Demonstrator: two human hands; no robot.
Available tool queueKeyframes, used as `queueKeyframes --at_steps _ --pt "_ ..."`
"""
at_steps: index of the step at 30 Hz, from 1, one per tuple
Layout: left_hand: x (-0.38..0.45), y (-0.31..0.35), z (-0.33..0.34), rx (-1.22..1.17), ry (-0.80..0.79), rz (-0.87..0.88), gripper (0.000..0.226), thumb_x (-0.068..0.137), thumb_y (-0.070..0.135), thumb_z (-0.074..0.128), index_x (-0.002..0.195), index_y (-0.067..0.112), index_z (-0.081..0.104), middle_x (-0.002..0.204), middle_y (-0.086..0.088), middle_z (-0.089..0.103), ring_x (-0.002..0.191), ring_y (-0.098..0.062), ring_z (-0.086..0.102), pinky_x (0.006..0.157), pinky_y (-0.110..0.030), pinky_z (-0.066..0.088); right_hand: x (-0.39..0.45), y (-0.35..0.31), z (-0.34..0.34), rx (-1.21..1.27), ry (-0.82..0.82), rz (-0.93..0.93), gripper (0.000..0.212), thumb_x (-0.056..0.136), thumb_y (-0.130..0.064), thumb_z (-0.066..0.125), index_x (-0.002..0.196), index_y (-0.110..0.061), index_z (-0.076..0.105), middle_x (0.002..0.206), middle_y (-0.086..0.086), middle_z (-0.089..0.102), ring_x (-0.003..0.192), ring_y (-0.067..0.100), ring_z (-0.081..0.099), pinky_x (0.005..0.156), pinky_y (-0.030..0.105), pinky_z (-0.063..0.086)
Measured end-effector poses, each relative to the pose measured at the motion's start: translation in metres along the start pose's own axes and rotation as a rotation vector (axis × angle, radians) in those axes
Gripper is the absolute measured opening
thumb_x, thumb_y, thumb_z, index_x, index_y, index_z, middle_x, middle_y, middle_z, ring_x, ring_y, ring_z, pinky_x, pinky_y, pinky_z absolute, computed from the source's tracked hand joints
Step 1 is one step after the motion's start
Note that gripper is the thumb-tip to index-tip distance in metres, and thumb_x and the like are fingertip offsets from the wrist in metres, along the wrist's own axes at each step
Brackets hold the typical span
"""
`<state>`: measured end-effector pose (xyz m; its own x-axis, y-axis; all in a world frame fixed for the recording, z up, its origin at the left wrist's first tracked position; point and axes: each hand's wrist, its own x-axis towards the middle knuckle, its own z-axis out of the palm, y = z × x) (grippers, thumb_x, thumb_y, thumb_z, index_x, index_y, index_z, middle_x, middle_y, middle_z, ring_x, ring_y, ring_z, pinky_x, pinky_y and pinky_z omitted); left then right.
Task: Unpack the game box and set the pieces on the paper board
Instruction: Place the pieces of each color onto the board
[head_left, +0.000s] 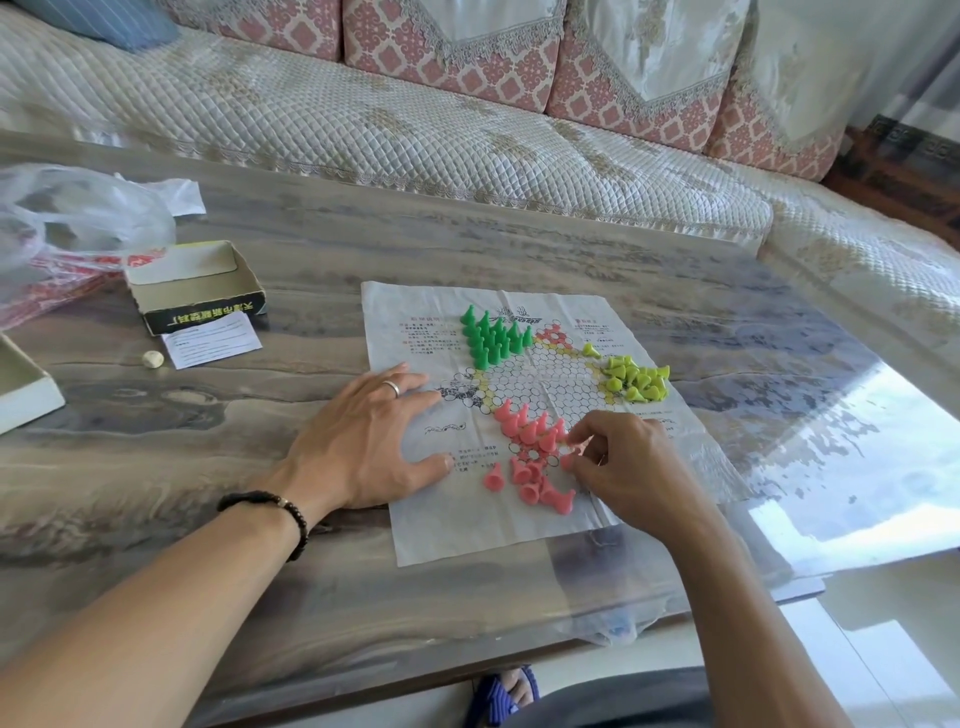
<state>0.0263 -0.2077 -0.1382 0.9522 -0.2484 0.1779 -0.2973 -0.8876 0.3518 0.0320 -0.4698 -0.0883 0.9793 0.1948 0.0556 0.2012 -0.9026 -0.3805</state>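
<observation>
A creased paper board (431, 525) printed with a hexagon grid lies on the table. Several dark green pieces (491, 338) stand upright at its far corner of the star. Yellow-green pieces (636, 382) lie in a loose heap at the right. Pink pieces (527, 428) stand in rows near the front, and more pink ones (535, 486) lie tipped over below them. My left hand (371, 436) rests flat on the board's left edge, fingers spread. My right hand (628, 465) pinches a pink piece (576, 444) between thumb and fingertips just right of the standing pink rows.
The open game box (195, 286) sits at the back left with a leaflet (213, 340) and a small white die (152, 359) in front of it. The box lid (26, 389) and a plastic bag (67, 223) are at the far left. A sofa runs behind the table.
</observation>
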Motion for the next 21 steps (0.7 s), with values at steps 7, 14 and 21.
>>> queueKeyframes --at_steps 7,14,21 --pt "0.0 -0.0003 0.0003 -0.006 -0.001 0.0 0.098 0.061 0.078 0.03 0.142 0.023 0.045 0.152 0.003 0.036 0.145 -0.011 0.019 0.118 -0.028 0.013 0.0026 -0.0037 0.0015 -0.018 0.099 -0.035 0.012 0.082 -0.005 0.064 0.082 -0.012 0.072 0.067 -0.008 0.064 0.063 0.005 0.059 0.059 0.025 0.052" --pt "-0.0002 -0.0011 0.0012 -0.019 0.001 -0.002 0.098 0.062 0.078 0.031 0.142 0.024 0.045 0.151 0.003 0.036 0.145 -0.011 0.019 0.118 -0.029 0.013 0.0069 -0.0067 0.0047 -0.019 0.132 -0.057 0.01 0.082 -0.005 0.064 0.085 -0.009 0.073 0.066 -0.009 0.06 0.062 0.003 0.056 0.054 0.016 0.046" --pt "0.0005 -0.0018 0.0017 -0.02 -0.002 -0.003 0.098 0.061 0.079 0.031 0.142 0.025 0.045 0.152 0.004 0.036 0.145 -0.01 0.017 0.119 -0.03 0.013 0.0026 -0.0079 0.0011 -0.019 0.188 -0.077 0.006 0.083 -0.015 0.068 0.088 -0.014 0.07 0.066 -0.009 0.063 0.059 0.0 0.053 0.053 0.012 0.037"
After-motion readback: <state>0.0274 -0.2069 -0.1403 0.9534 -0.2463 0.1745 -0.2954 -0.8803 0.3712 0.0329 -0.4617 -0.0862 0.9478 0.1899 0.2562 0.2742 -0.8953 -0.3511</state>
